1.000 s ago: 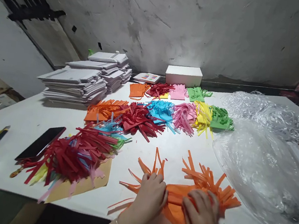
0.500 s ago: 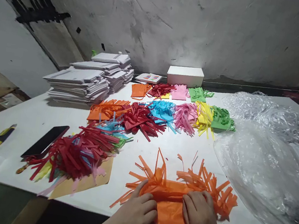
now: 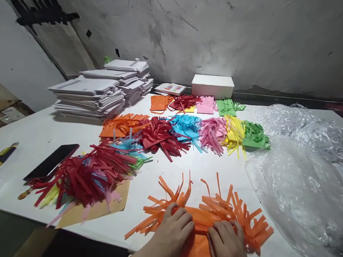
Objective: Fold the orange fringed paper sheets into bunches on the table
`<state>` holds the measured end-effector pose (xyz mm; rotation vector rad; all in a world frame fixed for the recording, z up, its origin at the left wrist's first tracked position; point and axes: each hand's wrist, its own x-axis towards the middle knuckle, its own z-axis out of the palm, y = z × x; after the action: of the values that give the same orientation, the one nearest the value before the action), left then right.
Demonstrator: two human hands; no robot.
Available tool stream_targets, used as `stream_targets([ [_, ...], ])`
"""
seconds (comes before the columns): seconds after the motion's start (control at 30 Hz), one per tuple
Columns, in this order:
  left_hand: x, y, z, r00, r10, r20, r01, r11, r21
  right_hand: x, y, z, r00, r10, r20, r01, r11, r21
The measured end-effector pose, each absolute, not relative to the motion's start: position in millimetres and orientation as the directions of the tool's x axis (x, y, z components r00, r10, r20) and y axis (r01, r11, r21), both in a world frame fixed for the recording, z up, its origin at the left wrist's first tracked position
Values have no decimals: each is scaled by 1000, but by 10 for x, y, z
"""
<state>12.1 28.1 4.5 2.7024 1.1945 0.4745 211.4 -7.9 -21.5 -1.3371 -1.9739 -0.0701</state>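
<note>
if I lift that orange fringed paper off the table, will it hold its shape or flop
It will probably flop: the orange fringed paper is thin sheet cut into loose strips that already curl upward. It looks very light, so a push would likely slide it on the smooth white table. The strips might tear or crease; the left hand and right hand press it flat.

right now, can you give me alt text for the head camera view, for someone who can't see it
Two bare hands, left hand and right hand, press flat on a fringed orange paper sheet at the near edge of a white table. Behind lie coloured fringed paper piles, a black phone, stacked white booklets and clear plastic bags.
</note>
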Motion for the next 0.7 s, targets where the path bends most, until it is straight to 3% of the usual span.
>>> stream_targets([
  [0.2, 83, 355, 7, 577, 772, 266, 733, -633, 248, 2148, -121, -225, -37, 807, 589, 837, 347, -423],
  [0.53, 273, 507, 131, 474, 872, 119, 865, -487, 121, 2120, -69, -177, 28, 861, 508, 977, 83, -194],
  [0.6, 291, 508, 140, 465, 878, 113, 870, -476, 125, 2099, -69, -155, -11, 839, 543, 973, 135, -189],
  [0.7, 283, 503, 120, 459, 876, 149, 861, -480, 168, 2015, -60, -149, -125, 780, 613, 906, 342, -251],
])
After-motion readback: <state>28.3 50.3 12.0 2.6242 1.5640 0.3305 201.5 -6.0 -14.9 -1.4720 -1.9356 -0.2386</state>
